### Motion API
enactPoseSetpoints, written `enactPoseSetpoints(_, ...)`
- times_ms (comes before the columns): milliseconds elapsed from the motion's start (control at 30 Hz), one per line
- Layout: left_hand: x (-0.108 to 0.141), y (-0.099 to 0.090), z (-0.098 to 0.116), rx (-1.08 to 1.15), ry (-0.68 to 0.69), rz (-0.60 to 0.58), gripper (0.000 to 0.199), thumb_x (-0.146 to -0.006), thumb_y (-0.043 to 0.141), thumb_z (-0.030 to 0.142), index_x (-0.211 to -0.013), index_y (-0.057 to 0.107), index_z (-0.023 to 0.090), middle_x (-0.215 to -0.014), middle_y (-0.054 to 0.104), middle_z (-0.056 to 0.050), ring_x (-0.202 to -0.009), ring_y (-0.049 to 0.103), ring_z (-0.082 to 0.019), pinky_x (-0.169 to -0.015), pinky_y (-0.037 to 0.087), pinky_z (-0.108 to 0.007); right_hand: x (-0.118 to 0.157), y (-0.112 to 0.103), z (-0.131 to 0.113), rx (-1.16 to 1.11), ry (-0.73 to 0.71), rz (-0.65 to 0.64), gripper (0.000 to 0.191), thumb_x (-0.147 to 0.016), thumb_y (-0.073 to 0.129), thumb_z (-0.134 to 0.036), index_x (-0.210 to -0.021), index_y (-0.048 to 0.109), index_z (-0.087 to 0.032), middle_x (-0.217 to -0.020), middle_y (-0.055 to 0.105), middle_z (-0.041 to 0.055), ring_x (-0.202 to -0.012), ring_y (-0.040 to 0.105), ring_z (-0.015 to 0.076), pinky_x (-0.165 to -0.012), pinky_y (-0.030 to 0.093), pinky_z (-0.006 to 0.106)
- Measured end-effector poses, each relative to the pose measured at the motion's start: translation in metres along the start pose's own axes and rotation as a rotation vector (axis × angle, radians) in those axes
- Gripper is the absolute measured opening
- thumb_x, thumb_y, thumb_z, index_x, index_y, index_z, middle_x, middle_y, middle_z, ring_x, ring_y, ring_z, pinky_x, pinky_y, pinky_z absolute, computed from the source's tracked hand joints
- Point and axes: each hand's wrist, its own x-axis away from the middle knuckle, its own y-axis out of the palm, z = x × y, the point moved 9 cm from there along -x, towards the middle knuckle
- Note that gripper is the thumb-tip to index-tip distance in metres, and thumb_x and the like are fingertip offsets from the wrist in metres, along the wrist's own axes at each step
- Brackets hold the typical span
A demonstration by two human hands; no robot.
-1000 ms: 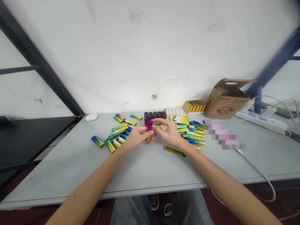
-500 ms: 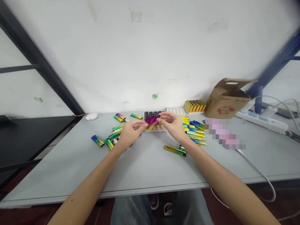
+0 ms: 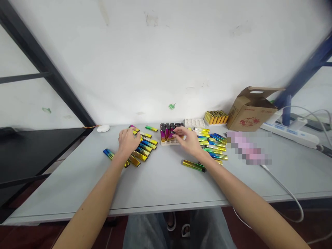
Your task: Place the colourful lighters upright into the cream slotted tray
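As your R hand (image 3: pixel 187 137) is working at the white moulded tray (image 3: pixel 168 143), its fingertips (image 3: pixel 175 130) are pinching a magenta-gold lighter (image 3: pixel 171 132) right up against the upright block of lighters (image 3: pixel 166 134) in that tray. Your L hand (image 3: pixel 127 141) is resting well apart, curled over the near end of a fanned row of gold-and-blue lighters (image 3: pixel 144 148) on the grey table (image 3: pixel 155 186). Whether it's closing on one, you can't tell from this view: the back of the hand hides the grip.

Best handling, by the look of it: you're doing well by pinching w/ fingertips only and holding the body square to the tray, since any tilt risks knocking the neighbours, which are packed tight.

Containers, L to R: the working tray is holding rows of magenta-to-gold lighters, black ends up, though your R fingers are hiding part of the front row. Just behind and to the right, a second white tray (image 3: pixel 194 123) is showing its rows of sockets. Further along, gold lighters (image 3: pixel 215 117) are standing in a dense block on a white base. Beyond them, a cardboard box (image 3: pixel 250 111) is sitting w/ flaps up and a cut-out handle — contents out of sight. A lone green-gold lighter (image 3: pixel 194 166) is lying near your R wrist, and a loose group of lighters (image 3: pixel 211 146) is spreading out to its right.
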Motion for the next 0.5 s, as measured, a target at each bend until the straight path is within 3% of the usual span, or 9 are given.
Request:
enactPoseSetpoints(167,-0.011,0.008,-0.017,-0.066,-0.054,-0.044,0.042,-0.086,0.044,0.039,-0.116,0.058,0.014,-0.122,0.059,-0.018,-0.127,0.043,-0.035,-0.104,0.036,-0.048,0.001,0.011,-0.008,0.25,-0.131,-0.054,0.02,-0.089,0.054,-0.023,-0.106,0.065,-0.022,-0.088,0.073,0.0036,-0.081,0.068,0.0195,-0.077,0.055,0.035)
enactPoseSetpoints(333,-0.027,0.006,-0.028,-0.019,-0.092,-0.075,0.041,-0.087,0.04,0.037,-0.118,0.056,0.014,-0.123,0.06,-0.016,-0.125,0.046,-0.031,-0.103,0.038,-0.044,0.005,0.017,-0.031,0.531,-0.381,0.031,0.029,-0.089,0.049,-0.016,-0.112,0.067,-0.02,-0.125,0.064,0.0102,-0.121,0.051,0.0259,-0.102,0.043,0.043)
enactPoseSetpoints(500,-0.046,0.028,-0.026,-0.055,-0.038,-0.223,0.041,-0.085,0.041,0.036,-0.117,0.056,0.016,-0.126,0.058,-0.018,-0.124,0.048,-0.032,-0.099,0.041,-0.046,0.006,0.021,-0.029,0.66,-0.325,-0.054,0.04,-0.088,0.048,-0.019,-0.127,0.059,-0.018,-0.143,0.047,0.0149,-0.138,0.031,0.0313,-0.108,0.035,0.05)
